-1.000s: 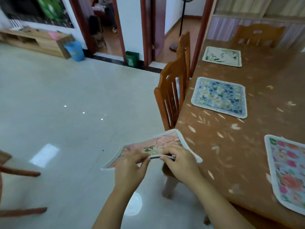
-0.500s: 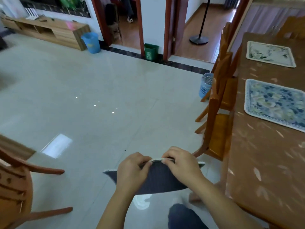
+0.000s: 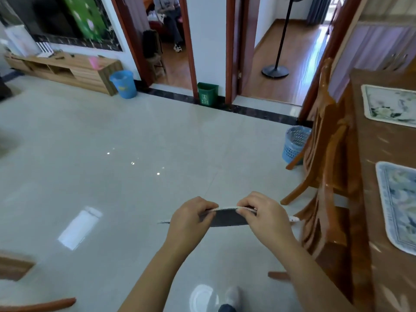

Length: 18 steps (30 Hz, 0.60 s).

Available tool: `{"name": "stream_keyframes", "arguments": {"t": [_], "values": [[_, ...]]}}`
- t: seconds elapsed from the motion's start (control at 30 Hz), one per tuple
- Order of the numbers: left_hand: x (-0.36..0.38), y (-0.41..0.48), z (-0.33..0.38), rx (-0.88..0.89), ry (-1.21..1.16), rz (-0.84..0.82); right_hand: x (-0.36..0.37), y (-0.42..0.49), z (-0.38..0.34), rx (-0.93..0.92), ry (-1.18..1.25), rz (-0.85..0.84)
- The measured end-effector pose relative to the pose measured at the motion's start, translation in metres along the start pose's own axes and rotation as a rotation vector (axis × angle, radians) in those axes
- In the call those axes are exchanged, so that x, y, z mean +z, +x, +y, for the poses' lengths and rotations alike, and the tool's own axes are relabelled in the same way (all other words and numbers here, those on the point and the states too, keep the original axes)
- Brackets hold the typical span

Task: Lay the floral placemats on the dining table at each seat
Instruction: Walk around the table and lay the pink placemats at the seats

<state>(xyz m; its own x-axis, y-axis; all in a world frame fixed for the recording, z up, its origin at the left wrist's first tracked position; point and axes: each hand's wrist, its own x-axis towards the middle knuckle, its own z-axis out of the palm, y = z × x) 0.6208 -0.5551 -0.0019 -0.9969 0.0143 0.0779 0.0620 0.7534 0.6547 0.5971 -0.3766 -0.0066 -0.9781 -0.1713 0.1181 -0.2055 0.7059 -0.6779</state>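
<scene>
A blue bin point(image 3: 123, 84) and green bin point(image 3: 207, 94) stand near doorways.

Open floor point(image 3: 117, 167) lies from 9 to 12 o'clock of the hands point(image 3: 227, 219). At 3 o'clock, chairs point(image 3: 326, 167) stand between them and the worktop point(image 3: 369, 199), where two mats point(image 3: 398, 206) lie. A blue basket point(image 3: 295, 144) sits at 1 o'clock.

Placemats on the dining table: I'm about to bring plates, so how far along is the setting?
Two placemats already lie flat on the table: a pale one at the far seat and a blue one nearer. A third placemat is in hand, held over the floor by the left hand and right hand, dark underside showing. It is not laid yet; other seats are out of view.
</scene>
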Motion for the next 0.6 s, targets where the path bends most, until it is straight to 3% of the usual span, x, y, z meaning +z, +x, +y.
{"name": "stream_keyframes", "arguments": {"t": [0.2,0.6], "values": [[0.008,0.101,0.004,0.137,0.002,0.047,-0.013,0.082,0.021,0.005,-0.015,0.095],[0.033,0.348,-0.029,0.175,-0.030,-0.062,-0.012,0.301,0.058,0.079,-0.101,0.173]]}}
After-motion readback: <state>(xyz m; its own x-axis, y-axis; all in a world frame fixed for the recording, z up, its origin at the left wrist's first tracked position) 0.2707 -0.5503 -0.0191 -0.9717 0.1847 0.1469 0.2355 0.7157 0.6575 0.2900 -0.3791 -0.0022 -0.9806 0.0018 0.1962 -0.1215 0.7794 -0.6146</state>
